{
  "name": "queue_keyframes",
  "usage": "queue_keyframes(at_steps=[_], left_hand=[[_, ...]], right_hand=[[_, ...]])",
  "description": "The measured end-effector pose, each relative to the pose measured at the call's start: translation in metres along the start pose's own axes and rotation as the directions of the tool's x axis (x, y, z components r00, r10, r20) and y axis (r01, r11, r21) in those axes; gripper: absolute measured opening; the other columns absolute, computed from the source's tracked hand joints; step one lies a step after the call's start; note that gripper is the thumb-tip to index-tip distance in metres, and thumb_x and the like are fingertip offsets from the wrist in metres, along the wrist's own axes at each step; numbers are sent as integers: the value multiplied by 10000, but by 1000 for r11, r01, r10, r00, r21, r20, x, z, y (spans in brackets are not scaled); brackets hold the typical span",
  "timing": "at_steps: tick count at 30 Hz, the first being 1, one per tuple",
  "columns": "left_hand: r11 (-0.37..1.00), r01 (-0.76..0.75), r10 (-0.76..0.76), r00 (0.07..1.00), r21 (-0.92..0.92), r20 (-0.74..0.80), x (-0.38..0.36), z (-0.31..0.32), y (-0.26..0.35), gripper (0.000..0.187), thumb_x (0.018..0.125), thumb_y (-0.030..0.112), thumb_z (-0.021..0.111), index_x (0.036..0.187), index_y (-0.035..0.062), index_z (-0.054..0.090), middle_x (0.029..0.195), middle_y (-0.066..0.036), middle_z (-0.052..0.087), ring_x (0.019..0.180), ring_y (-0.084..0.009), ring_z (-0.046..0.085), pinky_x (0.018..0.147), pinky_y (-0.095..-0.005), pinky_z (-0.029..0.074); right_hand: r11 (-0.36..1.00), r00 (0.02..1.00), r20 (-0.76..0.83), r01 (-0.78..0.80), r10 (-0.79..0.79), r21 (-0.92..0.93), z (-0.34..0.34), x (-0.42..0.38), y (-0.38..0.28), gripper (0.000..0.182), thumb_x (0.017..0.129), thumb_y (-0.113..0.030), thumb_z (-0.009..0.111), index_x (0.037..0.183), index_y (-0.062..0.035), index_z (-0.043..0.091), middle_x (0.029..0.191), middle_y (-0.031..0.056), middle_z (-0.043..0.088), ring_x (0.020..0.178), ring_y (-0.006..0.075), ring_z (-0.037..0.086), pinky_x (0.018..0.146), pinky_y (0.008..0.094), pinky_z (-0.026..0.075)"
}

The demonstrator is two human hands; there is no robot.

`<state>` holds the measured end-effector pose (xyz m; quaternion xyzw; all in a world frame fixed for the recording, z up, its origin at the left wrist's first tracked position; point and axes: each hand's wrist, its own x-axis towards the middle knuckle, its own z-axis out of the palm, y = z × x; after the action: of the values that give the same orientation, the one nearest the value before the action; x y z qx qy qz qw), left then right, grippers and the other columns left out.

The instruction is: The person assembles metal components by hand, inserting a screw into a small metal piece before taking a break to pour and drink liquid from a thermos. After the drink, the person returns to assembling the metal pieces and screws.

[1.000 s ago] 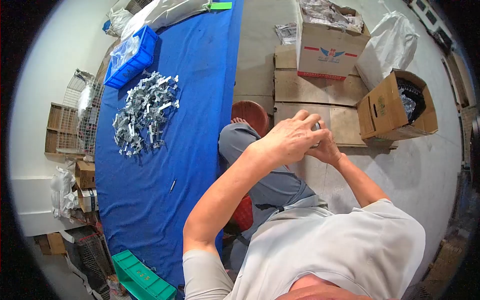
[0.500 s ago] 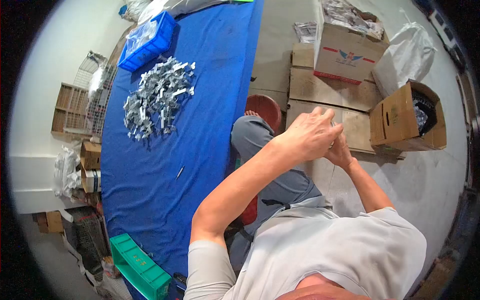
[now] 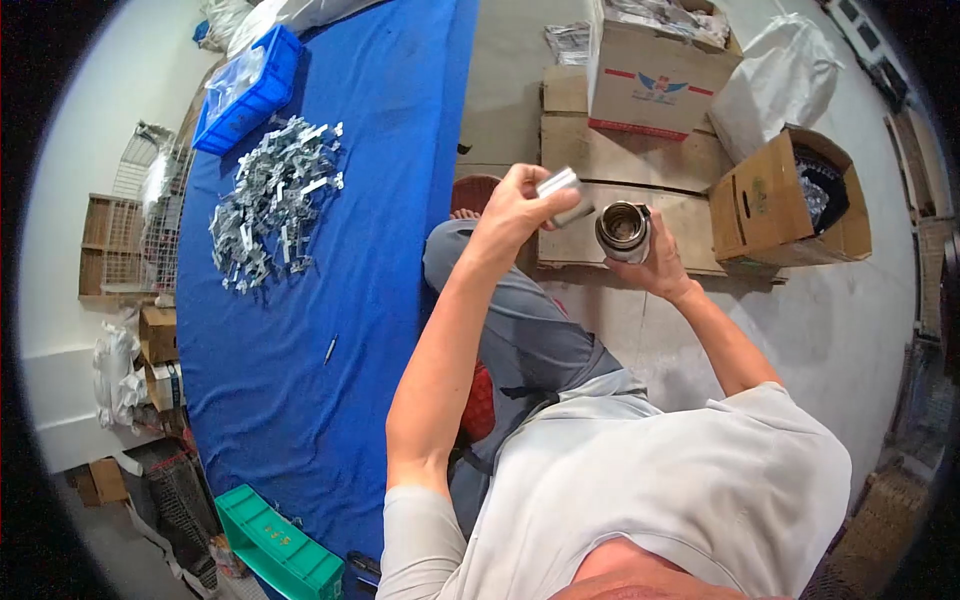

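My left hand (image 3: 520, 208) grips a silver metal cap (image 3: 560, 190), slightly blurred, to the left of an open steel flask (image 3: 622, 228). The flask is wrapped by my right hand (image 3: 655, 262), its round mouth facing the camera and its dark inside showing. Cap and flask are apart. Both hands are over the floor side, right of the blue cloth-covered table (image 3: 380, 300). A pile of small grey metal parts (image 3: 275, 205) lies on the cloth, away from both hands.
A blue crate (image 3: 250, 90) stands behind the pile, a pen (image 3: 330, 349) lies nearer, and a green tray (image 3: 278, 545) sits at the near end. Cardboard boxes (image 3: 640, 95) (image 3: 760, 210) and a white sack (image 3: 785, 85) are at the right. A red stool (image 3: 474, 192) shows beyond my knee.
My hands, earlier together around something mostly hidden, have separated. The left has moved left with the cap, and the flask's open mouth now shows in the right. The view has shifted slightly.
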<state>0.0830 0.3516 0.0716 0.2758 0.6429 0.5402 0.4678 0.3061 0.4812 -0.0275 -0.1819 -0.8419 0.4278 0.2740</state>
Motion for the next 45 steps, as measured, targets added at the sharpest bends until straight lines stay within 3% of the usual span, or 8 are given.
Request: queue_keyframes(at_steps=[4, 5, 6, 9, 14, 19, 29, 45], left_hand=[[991, -79, 83, 996, -110, 24, -4, 1, -30, 781, 766, 256, 838, 1379, -18, 440, 1104, -96, 634, 834, -123, 589, 657, -209, 434], [984, -43, 51, 998, -175, 42, -7, 1, -30, 827, 743, 190, 851, 1414, -22, 417, 1162, -102, 622, 957, -131, 599, 746, -230, 480], [983, -42, 50, 998, -179, 43, -5, 1, -36, 827, 743, 190, 851, 1414, -22, 417, 1162, -102, 622, 957, -131, 599, 746, -230, 480], [983, -102, 120, 987, -154, 109, -1, 2, -49, 777, 727, 59, 817, 1398, -27, 434, 1188, -79, 620, 1109, -158, 594, 977, -298, 479], [957, -232, 231, 973, 173, 31, 4, 9, -58, 711, 678, 19, 754, 1334, -17, 482, 1203, -82, 607, 1128, -170, 581, 1002, -304, 455], [851, -328, 345, 938, 411, 34, 4, 16, -53, 724, 660, 66, 764, 1330, 12, 494, 1251, -127, 571, 1170, -236, 569, 1034, -329, 436], [850, -304, 327, 945, 429, 21, 9, 24, -65, 696, 656, 95, 775, 1296, 14, 511, 1236, -134, 566, 1151, -263, 577, 1021, -357, 450], [861, -310, 329, 944, 402, 23, 9, 27, -71, 699, 642, 108, 796, 1281, 31, 522, 1220, -136, 585, 1156, -288, 579, 1010, -377, 451]], right_hand=[[997, 999, 3, 41, -41, -62, -15, 15, -12, 796, 641, -149, 870, 1297, -72, 426, 1131, 171, 615, 1052, 351, 616, 894, 423, 491], [994, 998, 20, 65, -64, -93, -21, 19, -15, 791, 639, -144, 867, 1292, -73, 427, 1128, 173, 608, 1050, 356, 609, 892, 429, 487], [988, 996, 39, 90, -86, -124, -24, 22, -16, 785, 638, -140, 865, 1288, -73, 429, 1125, 175, 601, 1048, 362, 603, 890, 434, 483], [975, 992, 51, 122, -114, -185, -33, 31, -12, 777, 632, -125, 858, 1280, -59, 434, 1121, 180, 591, 1042, 381, 590, 887, 443, 476], [841, 956, 163, 294, -246, -454, -52, 52, -28, 729, 593, -101, 816, 1239, -48, 481, 1125, 176, 589, 1061, 374, 576, 933, 462, 454], [731, 945, 262, 320, -197, -603, -61, 61, -43, 750, 582, -95, 803, 1255, -52, 475, 1145, 168, 567, 1076, 365, 561, 951, 470, 447], [563, 914, 366, 397, -174, -725, -68, 65, -57, 805, 565, -103, 818, 1286, -69, 464, 1159, 136, 517, 1098, 333, 530, 964, 449, 439], [502, 898, 407, 431, -164, -749, -68, 67, -61, 821, 535, -114, 845, 1269, -71, 479, 1154, 138, 522, 1103, 315, 527, 973, 441, 419]])
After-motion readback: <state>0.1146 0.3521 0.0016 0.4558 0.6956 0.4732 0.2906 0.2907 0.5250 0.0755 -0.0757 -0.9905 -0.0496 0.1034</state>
